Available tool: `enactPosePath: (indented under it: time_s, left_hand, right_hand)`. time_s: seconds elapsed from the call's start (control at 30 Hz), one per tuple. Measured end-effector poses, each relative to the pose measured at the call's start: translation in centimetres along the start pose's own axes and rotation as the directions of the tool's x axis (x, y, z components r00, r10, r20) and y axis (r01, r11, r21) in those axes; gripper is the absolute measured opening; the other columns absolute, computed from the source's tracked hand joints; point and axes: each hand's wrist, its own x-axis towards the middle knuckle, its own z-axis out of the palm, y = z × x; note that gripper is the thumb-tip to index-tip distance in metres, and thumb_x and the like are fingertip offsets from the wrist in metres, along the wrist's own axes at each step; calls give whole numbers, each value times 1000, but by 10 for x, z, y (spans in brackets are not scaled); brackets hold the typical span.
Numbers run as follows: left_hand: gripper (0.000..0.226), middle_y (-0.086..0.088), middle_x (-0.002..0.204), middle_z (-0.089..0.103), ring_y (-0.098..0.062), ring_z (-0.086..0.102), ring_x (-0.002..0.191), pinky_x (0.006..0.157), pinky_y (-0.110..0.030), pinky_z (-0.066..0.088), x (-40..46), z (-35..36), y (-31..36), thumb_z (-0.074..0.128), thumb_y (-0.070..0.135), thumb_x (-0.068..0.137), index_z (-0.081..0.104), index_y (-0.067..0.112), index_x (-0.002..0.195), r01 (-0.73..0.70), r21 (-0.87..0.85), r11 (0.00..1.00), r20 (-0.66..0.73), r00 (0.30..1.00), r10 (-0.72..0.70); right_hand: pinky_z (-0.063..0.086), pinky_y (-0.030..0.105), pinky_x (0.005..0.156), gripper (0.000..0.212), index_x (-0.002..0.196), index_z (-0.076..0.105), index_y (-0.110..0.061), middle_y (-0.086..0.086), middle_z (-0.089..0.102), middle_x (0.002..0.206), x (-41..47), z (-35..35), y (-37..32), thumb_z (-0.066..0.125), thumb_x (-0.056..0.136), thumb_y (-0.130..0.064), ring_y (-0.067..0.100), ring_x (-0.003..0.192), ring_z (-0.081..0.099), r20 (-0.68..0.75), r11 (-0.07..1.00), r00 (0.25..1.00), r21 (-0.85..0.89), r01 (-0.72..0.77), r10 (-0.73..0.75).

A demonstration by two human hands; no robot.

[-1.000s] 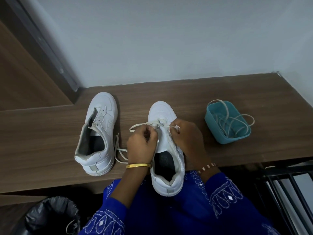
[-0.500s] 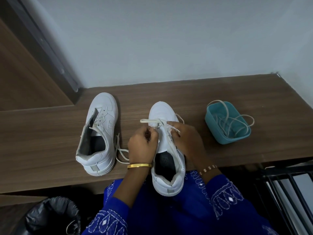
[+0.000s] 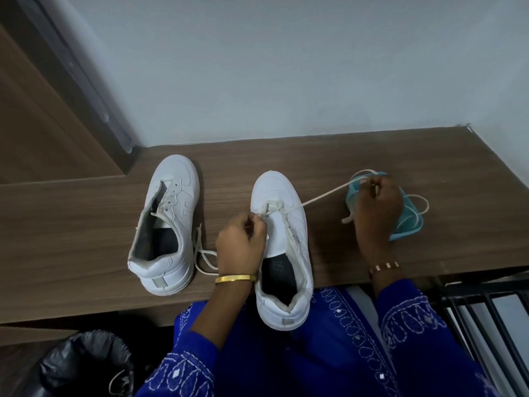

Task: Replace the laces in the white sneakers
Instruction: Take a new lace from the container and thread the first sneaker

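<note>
My right hand (image 3: pixel 377 204) pinches cream flat lace (image 3: pixel 323 197), drawn taut out to right from low eyelets of white leather sneaker (image 3: pixel 282 247) standing at near edge of brown wooden shelf (image 3: pixel 71 224). My left hand (image 3: pixel 242 242) curls round lace at eyelets on left side, steadying shoe. Advice to self: pull level, keep lace flat, no twist; match both ends before next crossing. Second white sneaker (image 3: pixel 166 227) waits at left, partly laced. Teal plastic tub (image 3: pixel 408 222) with spare laces sits under my right hand; avoid snagging it.
</note>
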Motion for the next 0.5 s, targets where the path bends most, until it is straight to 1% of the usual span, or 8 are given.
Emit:
enactPosePath:
  time_s: [0.07,0.13,0.2,0.27,0.33,0.37,0.43,0.5]
  left_hand:
    - [39,12,48,43,-4,42,49,55,-24,29,-1,0,0,54,21,88,38,29,53,5,-1,1000,-6,1000,-5]
    - [39,12,48,43,-4,42,48,53,-24,27,-1,0,1,55,21,88,38,28,53,8,8,1000,-14,1000,-8]
    - [37,12,49,44,-3,44,50,53,-24,27,-1,0,2,55,21,88,40,28,54,8,11,1000,-13,1000,-8]
    - [36,11,49,45,-4,45,50,54,-24,29,-1,0,2,55,21,88,41,27,55,8,12,1000,-13,1000,-8]
    - [34,10,49,46,-5,45,51,54,-25,29,-1,-1,2,54,21,88,43,25,56,9,15,1000,-15,1000,-9]
    - [32,10,50,46,-8,45,51,54,-25,29,-1,-1,2,54,21,88,45,24,57,8,17,1000,-17,1000,-8]
    - [33,11,49,45,-10,45,51,53,-25,28,0,-1,3,54,20,88,44,24,57,2,29,1000,-23,1000,-1]
    - [33,11,49,44,-10,43,50,53,-25,27,0,0,3,54,20,88,44,23,58,-5,39,999,-16,1000,6]
  right_hand:
    - [42,22,59,20,109,59,-10,-7,50,69,-5,4,2,50,91,-9,7,59,45,68,1000,997,5,30,-30]
    - [38,19,50,36,123,55,-16,-3,48,66,-16,12,4,50,88,-8,6,50,39,219,989,966,-26,148,-139]
    - [34,12,50,35,122,58,-19,0,54,74,-29,19,1,53,87,-13,1,49,41,466,947,859,-115,299,-214]
    - [42,19,59,29,116,64,-19,1,64,83,-43,24,-1,54,88,-18,6,62,56,653,905,741,-204,373,-158]
    - [48,28,69,21,104,68,-15,4,70,92,-53,27,1,54,89,-19,19,82,63,663,887,735,-243,394,-144]
    - [48,31,70,17,97,68,-13,6,70,90,-54,26,2,54,90,-19,22,83,63,627,879,760,-252,404,-169]
    - [49,35,67,15,89,66,-9,8,68,82,-49,22,3,54,90,-17,22,75,60,506,886,832,-249,392,-226]
    - [47,33,63,14,86,65,-7,6,65,78,-36,16,4,54,90,-16,16,68,55,375,920,902,-234,314,-213]
